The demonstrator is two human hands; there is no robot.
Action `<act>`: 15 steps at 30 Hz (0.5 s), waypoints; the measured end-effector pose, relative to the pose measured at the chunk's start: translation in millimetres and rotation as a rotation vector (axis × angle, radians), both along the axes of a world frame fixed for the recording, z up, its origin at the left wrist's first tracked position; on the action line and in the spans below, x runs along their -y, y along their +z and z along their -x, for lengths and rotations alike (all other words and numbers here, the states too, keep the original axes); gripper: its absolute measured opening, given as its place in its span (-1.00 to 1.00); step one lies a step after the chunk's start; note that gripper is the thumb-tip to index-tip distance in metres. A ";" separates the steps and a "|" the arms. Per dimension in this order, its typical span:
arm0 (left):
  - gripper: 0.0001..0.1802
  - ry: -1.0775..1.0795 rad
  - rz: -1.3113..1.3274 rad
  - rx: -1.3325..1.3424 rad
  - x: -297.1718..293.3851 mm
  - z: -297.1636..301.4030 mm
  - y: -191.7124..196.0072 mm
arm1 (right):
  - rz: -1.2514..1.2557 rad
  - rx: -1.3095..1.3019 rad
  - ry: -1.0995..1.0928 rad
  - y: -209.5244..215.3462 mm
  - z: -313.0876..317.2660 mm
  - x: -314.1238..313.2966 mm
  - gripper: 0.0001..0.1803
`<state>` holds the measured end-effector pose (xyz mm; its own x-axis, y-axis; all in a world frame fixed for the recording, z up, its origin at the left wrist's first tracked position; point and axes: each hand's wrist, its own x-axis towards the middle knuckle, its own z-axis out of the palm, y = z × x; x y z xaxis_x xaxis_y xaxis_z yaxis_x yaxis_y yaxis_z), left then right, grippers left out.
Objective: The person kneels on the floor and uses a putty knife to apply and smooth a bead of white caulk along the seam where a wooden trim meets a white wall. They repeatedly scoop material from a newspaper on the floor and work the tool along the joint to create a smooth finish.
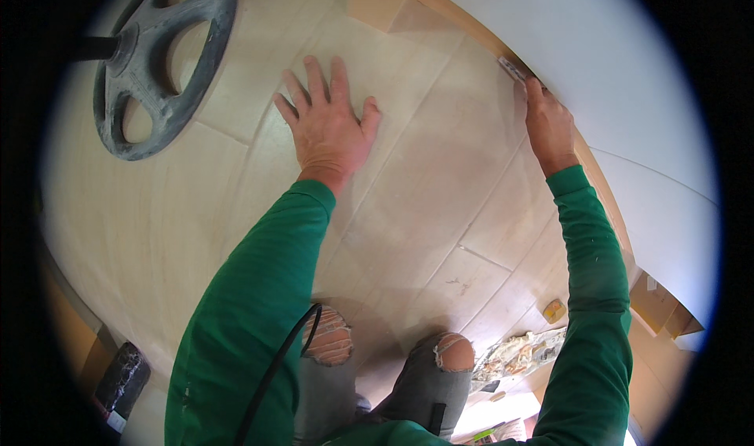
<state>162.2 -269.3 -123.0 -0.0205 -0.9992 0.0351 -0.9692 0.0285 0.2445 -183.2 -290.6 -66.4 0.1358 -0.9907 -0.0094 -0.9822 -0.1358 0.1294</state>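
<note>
sleeves point(243, 289): solid green. trousers point(416, 383): faded grey, pale threads at knees. floor tiles point(416, 234): beige, faint wood-grain streaks. wheel-shaped base point(149, 85): dark grey, whitish smears. panel point(581, 61): plain white. strip point(463, 26): tan. hand tool point(512, 69): whitish. cord point(271, 375): black.

Looks like indoor fit-out site: tiled flr point(440, 171), white panels point(589, 69) w/ wood-tone edging point(463, 23), messy scraps point(520, 355).

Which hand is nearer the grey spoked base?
Left. The left hand is spread on the floor, right of the base; the right hand is farther right, beside the white panel.
</note>
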 end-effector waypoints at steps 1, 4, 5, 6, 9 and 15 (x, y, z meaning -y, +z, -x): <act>-0.11 0.000 0.003 0.001 0.1 0.3 -0.3 | -0.005 -0.008 -0.003 0.4 1.2 -0.6 -0.74; -0.11 0.002 0.003 0.004 1.2 0.4 1.7 | -0.024 -0.015 -0.010 2.2 5.3 -2.3 -0.74; -0.11 -0.001 -0.004 0.006 1.0 -0.1 2.2 | -0.033 -0.009 -0.011 3.1 9.4 -5.0 -0.74; -0.11 -0.003 -0.010 0.006 1.5 -0.3 2.9 | -0.039 -0.005 -0.013 5.2 10.8 -6.4 -0.74; -0.11 -0.004 -0.020 0.015 1.3 0.7 5.2 | 0.060 0.137 0.049 4.3 0.9 -8.6 -0.74; -0.11 0.007 -0.026 -0.013 0.1 -2.1 3.1 | 0.131 0.293 0.150 -11.7 -86.8 51.9 -0.79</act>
<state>164.3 -269.4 -120.0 -0.0130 -0.9999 0.0097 -0.9662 0.0151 0.2575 -96.5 -342.5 -78.1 0.2583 -0.9496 0.1774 -0.9505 -0.2826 -0.1289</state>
